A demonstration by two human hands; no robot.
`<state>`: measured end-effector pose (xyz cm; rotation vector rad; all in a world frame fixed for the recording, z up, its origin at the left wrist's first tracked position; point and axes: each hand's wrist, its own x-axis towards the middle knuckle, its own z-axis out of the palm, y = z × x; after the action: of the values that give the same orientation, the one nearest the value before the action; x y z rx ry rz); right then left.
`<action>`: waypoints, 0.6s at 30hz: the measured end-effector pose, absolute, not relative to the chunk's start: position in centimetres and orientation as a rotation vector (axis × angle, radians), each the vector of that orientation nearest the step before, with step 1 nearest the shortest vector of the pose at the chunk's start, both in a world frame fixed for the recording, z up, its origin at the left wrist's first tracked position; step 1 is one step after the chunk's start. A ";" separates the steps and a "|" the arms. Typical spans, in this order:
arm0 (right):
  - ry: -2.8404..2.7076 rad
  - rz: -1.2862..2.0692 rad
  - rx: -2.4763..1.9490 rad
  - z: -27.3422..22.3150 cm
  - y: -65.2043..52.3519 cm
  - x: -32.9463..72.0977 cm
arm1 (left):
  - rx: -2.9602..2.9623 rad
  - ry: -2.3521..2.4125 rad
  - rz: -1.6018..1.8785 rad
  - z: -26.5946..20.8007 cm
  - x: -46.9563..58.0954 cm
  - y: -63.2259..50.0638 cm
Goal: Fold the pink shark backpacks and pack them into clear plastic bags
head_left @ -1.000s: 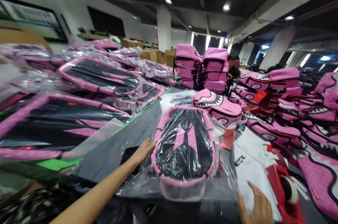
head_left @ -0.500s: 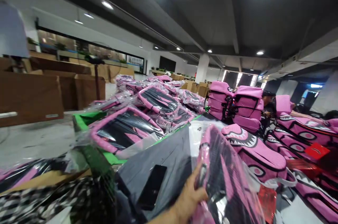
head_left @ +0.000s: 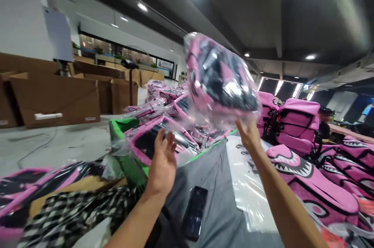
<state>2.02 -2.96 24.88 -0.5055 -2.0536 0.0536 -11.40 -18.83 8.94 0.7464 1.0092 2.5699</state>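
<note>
A pink and black backpack (head_left: 222,76) in a clear plastic bag is up in the air above the table, tilted and blurred. My right hand (head_left: 249,135) is at its lower right corner; the fingers are partly behind the plastic, and whether they grip it is unclear. My left hand (head_left: 163,158) is raised below and left of the backpack, its fingers apart with nothing in them. A black phone (head_left: 195,213) lies on the grey tabletop (head_left: 222,197) between my forearms. To its right are clear plastic bags (head_left: 248,185) with dark print.
Beyond the table, a green-edged bin (head_left: 128,170) holds several bagged backpacks (head_left: 152,143). Unwrapped pink backpacks (head_left: 309,178) with shark-mouth prints lie at right, near stacked ones (head_left: 298,123). Brown cartons (head_left: 55,100) stand at left. A checkered cloth (head_left: 76,209) is at lower left.
The bagged backpack has risen from the table at right to well above it, moving up and left. My left hand has come into view, open. The view has turned slightly left.
</note>
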 end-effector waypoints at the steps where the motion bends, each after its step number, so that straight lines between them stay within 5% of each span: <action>1: -1.993 0.030 -0.547 25.8 -3.8 1.1 | 0.735 1.101 2.528 8.2 -11.0 -19.2; 4: -1.918 -0.173 -0.501 25.0 -7.5 -0.2 | 0.845 1.318 2.204 3.3 -7.4 -18.9; 9: -2.402 -0.657 -0.193 11.4 -8.3 6.2 | 0.984 1.234 1.902 -4.5 -1.7 -16.0; 13: -2.885 -0.563 -0.877 3.6 -3.5 17.9 | 1.200 1.449 1.570 -6.2 -1.0 -13.7; 18: -2.753 -0.395 -1.776 4.1 2.3 30.4 | 1.584 1.618 1.311 -11.9 0.7 -8.8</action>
<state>30.38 2.28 4.15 -1.7763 -2.7534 -0.3953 0.66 -8.82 -11.85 1.5843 1.6182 1.3109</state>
